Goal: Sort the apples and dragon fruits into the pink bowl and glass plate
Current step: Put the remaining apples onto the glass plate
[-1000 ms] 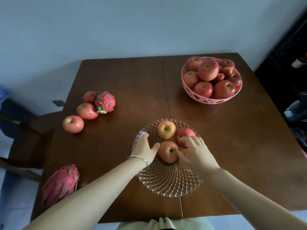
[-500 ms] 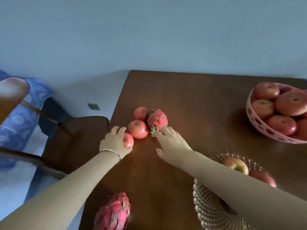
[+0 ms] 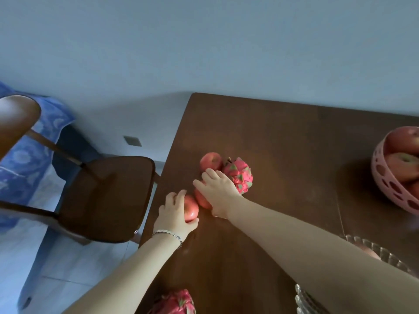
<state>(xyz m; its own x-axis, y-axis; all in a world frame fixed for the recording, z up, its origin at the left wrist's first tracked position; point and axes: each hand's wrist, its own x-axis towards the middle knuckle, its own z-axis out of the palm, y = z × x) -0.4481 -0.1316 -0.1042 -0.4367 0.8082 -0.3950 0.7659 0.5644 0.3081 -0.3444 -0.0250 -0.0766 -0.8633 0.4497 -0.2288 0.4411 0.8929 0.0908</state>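
Three apples and a small dragon fruit (image 3: 239, 174) lie clustered near the table's left edge. My left hand (image 3: 174, 214) is wrapped around the nearest apple (image 3: 190, 208). My right hand (image 3: 218, 191) covers the middle apple (image 3: 201, 198), fingers curled over it, beside the dragon fruit. The far apple (image 3: 210, 161) lies untouched. A larger dragon fruit (image 3: 174, 302) shows at the bottom edge. The pink bowl (image 3: 394, 186) full of apples is at the right edge. The glass plate (image 3: 383, 252) is mostly hidden under my right forearm.
The brown wooden table (image 3: 283, 141) ends just left of the fruit cluster. A dark wooden chair (image 3: 106, 196) stands by that edge. Blue patterned cloth (image 3: 20, 159) hangs at the far left over the tiled floor.
Both hands left the glass plate and reached left to the fruit cluster. My right hand has closed over the middle apple; my left hand has tightened around the nearest apple.
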